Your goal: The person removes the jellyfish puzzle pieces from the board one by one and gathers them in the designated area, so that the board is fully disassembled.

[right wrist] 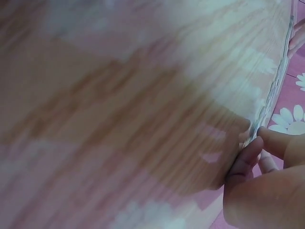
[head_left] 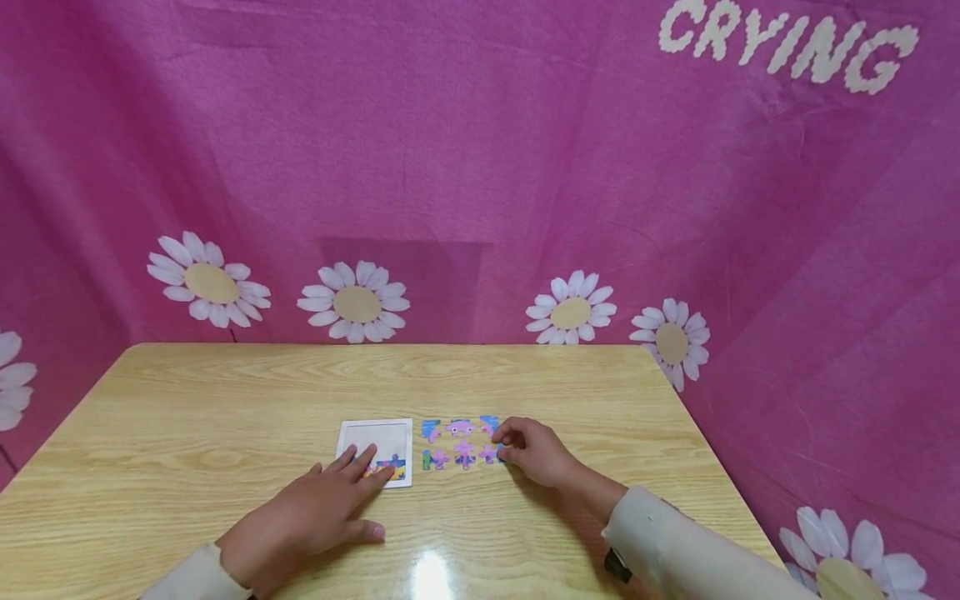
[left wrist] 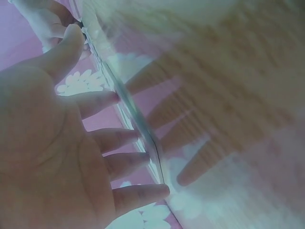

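Observation:
A small white puzzle tray (head_left: 375,422) lies on the table with a few joined yellow-and-blue puzzle pieces (head_left: 397,468) along its near side. Across its lower left my left hand (head_left: 322,504) lies palm down, fingers spread over tray and pieces, thumb off on the table; the left wrist view shows those fingers (left wrist: 138,193) straight. Right of the tray, loose pink, blue and green pieces (head_left: 460,427) are set out in two rows. At their right end my right hand (head_left: 536,450) pinches a puzzle piece (head_left: 501,450) between thumb and index finger, mostly hidden by the fingertips.
The pale wood table (head_left: 225,400) runs back to a pink curtain (head_left: 450,150) with white daisies, which also hangs along the right side. Bright light glares off the tabletop near its front edge.

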The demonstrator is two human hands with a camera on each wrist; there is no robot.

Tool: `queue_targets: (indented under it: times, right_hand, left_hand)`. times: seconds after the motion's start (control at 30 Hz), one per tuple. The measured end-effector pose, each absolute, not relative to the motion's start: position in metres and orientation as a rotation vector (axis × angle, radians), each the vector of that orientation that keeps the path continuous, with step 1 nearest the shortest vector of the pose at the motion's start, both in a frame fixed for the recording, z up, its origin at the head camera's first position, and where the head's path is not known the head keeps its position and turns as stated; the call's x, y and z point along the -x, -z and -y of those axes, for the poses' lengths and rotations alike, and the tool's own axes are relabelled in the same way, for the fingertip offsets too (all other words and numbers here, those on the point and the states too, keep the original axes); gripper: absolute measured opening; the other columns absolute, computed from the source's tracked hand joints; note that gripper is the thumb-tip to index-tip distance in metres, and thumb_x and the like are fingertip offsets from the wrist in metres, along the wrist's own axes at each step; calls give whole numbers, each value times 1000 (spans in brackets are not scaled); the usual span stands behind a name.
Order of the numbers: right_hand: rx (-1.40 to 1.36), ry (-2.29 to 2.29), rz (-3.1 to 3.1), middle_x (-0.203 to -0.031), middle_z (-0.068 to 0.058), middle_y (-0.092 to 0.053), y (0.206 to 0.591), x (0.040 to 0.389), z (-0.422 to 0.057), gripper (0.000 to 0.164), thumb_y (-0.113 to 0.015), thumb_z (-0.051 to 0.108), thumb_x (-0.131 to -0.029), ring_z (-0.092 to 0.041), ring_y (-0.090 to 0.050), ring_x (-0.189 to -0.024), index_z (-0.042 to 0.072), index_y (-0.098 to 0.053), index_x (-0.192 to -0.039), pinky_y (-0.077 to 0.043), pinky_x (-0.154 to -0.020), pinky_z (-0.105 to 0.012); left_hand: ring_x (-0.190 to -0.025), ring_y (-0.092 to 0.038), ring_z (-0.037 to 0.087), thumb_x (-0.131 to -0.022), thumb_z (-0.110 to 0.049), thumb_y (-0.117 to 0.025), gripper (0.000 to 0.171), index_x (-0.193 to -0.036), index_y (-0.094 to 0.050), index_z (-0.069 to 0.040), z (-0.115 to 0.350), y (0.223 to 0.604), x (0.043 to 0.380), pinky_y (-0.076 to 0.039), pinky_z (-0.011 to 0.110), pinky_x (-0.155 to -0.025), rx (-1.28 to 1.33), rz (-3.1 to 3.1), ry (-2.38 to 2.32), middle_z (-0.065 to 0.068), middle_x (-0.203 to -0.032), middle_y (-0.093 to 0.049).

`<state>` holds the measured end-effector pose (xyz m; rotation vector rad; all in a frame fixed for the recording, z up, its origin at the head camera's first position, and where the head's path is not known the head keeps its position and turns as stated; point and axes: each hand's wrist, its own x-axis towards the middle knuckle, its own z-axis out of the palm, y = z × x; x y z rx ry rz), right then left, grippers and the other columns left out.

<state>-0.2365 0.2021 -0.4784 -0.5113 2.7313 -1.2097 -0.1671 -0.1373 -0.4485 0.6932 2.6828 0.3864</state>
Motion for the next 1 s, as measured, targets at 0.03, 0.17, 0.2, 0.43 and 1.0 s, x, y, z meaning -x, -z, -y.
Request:
queue_targets:
  times: [0.03,0.17,0.2,0.43,1.0]
  right_hand:
    - [509,1211,-2730,-91,-1,-63,478,237,-202,11,-73,-2,-92,-13,-53,-81,5,-71,-101,-44,-73,-26]
    - [495,1213,-2729,-91,-2,-64,477,237,-202,12,-73,-2,-92,-13,-54,-80,5,-71,-102,-44,-73,-26]
    - [490,1214,-2728,-92,-2,-64,477,237,-202,12,-73,-2,-92,-13,-54,-80,5,-71,-102,-44,-73,-26]
    - [427,1239,-2697,-93,-2,-64,476,237,-201,12,-73,0,-93,-13,-53,-81,6,-71,-103,-43,-72,-27]
    - [402,1334,-2594,-94,-5,-60,472,237,-199,12,-68,-4,-96,-16,-54,-79,3,-68,-106,-47,-60,-25]
  left_hand:
    - [-154,-23,44,-89,-65,-66,83,-158,-45,-24,137,448,167,-27,76,-111,-692,-2683,-388,15,-167,-31]
    - [-155,-22,43,-89,-64,-67,82,-157,-45,-25,138,447,166,-27,75,-112,-677,-2674,-404,13,-168,-30]
    - [-156,-21,43,-89,-64,-67,82,-157,-45,-26,138,447,166,-27,74,-112,-673,-2672,-406,12,-168,-30]
    - [-153,-23,47,-91,-62,-66,79,-157,-46,-24,145,448,162,-28,77,-109,-730,-2695,-432,18,-167,-30]
    - [-151,-24,53,-88,-61,-70,68,-150,-55,-35,180,449,152,-25,82,-105,-643,-2674,-552,16,-166,-34]
